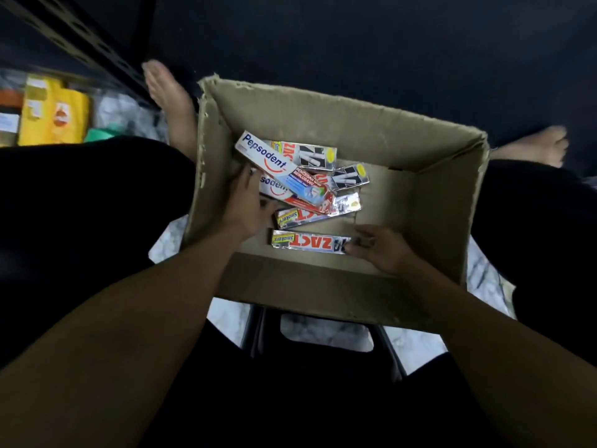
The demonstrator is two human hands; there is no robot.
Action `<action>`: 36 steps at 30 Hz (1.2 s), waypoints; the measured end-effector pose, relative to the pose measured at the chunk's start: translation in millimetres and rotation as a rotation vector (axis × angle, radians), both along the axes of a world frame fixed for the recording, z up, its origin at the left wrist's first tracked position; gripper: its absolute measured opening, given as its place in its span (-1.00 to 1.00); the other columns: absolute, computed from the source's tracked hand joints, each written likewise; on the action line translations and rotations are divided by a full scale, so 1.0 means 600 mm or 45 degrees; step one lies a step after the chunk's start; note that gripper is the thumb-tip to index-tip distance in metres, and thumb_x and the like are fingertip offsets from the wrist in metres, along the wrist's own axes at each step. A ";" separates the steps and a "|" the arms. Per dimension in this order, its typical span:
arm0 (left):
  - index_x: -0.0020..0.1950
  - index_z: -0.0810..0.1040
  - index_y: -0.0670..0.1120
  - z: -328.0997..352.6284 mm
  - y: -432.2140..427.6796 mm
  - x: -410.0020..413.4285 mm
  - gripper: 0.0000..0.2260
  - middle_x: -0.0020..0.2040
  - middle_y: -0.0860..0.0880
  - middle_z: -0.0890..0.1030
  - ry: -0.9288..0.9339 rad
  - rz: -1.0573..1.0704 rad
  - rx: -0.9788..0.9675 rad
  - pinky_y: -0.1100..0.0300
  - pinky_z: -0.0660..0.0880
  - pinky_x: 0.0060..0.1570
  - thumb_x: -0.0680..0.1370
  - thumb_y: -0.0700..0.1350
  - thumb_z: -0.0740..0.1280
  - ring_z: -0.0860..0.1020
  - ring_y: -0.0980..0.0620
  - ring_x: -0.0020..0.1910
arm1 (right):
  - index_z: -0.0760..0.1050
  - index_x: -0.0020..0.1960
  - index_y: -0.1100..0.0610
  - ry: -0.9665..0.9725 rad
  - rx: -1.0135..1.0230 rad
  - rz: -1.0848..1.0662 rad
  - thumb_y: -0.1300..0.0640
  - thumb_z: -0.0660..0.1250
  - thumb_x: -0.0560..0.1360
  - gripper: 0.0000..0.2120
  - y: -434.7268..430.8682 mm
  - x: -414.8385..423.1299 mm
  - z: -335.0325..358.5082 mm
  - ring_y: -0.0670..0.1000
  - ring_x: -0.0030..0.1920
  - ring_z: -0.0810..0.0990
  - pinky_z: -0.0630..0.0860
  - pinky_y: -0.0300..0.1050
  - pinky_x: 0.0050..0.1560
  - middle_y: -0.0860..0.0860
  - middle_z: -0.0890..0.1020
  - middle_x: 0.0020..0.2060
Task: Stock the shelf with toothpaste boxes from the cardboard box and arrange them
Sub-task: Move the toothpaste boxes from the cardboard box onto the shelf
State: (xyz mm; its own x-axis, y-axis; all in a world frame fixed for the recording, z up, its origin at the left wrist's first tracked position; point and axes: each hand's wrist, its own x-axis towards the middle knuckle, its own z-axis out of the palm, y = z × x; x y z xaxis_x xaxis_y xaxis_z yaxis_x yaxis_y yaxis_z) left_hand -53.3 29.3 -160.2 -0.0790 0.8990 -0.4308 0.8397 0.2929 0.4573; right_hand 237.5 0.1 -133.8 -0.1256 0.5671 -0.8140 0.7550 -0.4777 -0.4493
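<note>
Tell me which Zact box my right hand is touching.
The front Zact box, lying alone nearest you; your right hand holds its end. The others lie farther back, piled.

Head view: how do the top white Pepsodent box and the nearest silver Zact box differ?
The white Pepsodent box has blue lettering; the silver foil Zact box has red lettering. The Pepsodent box lies diagonally atop other boxes; the Zact box lies flat along the near wall. The right hand grips the Zact box, not the Pepsodent box. Both are toothpaste boxes inside the brown cardboard box.
</note>
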 end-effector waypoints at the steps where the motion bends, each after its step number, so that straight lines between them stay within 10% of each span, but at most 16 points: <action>1: 0.49 0.31 -0.15 -0.006 0.003 -0.002 -0.34 0.56 -0.15 0.18 -0.011 0.004 0.007 -0.02 0.12 0.51 0.46 -0.05 0.49 0.10 -0.20 0.54 | 0.41 0.44 0.13 0.006 0.026 -0.010 -0.04 0.50 0.42 -0.35 0.001 -0.003 0.001 0.05 0.29 0.51 0.43 -0.19 0.18 0.08 0.56 0.29; 6: 0.39 0.35 -0.21 -0.020 0.009 0.001 -0.41 0.48 -0.14 0.26 -0.211 0.171 -0.003 0.60 0.25 0.12 0.42 -0.27 0.52 0.32 -0.04 0.41 | 0.46 0.37 0.13 -0.028 0.497 0.038 -0.03 0.45 0.47 -0.48 0.019 -0.030 0.018 -0.02 0.05 0.57 0.42 -0.32 -0.10 0.07 0.60 0.19; 12: 0.34 0.41 -0.05 -0.014 -0.016 0.003 -0.38 0.32 -0.14 0.33 0.057 0.034 -0.079 -0.09 0.40 0.24 0.33 -0.12 0.55 0.38 -0.22 0.24 | 0.32 0.47 0.06 -0.010 0.723 0.167 -0.22 0.49 0.35 -0.20 0.081 -0.093 0.006 0.07 0.29 0.47 0.46 0.02 0.26 0.04 0.51 0.32; 21: 0.22 0.49 -0.11 -0.020 -0.018 -0.006 -0.58 0.25 -0.19 0.40 0.154 -0.055 -0.029 -0.03 0.35 0.25 0.38 -0.22 0.45 0.38 -0.22 0.22 | 0.47 0.36 0.12 -0.168 0.732 0.355 -0.12 0.49 0.41 -0.39 0.123 -0.132 0.003 0.10 0.29 0.41 0.45 0.02 0.28 0.10 0.40 0.33; 29: 0.05 0.42 -0.09 -0.001 -0.015 -0.014 -0.53 -0.04 0.01 0.56 -0.379 0.177 -0.300 0.42 0.39 -0.33 0.30 -0.32 0.58 0.53 0.12 -0.14 | 0.41 0.40 0.15 -0.093 0.733 0.410 -0.13 0.39 0.49 -0.42 0.090 -0.080 -0.001 0.08 0.21 0.50 0.50 0.02 0.20 0.12 0.53 0.24; 36: 0.15 0.54 -0.19 0.011 -0.023 -0.003 -0.57 0.01 -0.06 0.60 -0.490 0.150 -0.440 0.54 0.37 -0.34 0.34 -0.26 0.59 0.52 0.08 -0.10 | 0.18 0.51 0.05 -0.093 0.666 0.308 -0.19 0.31 0.52 -0.32 0.035 -0.073 0.010 0.09 0.25 0.45 0.55 0.06 0.16 0.11 0.34 0.31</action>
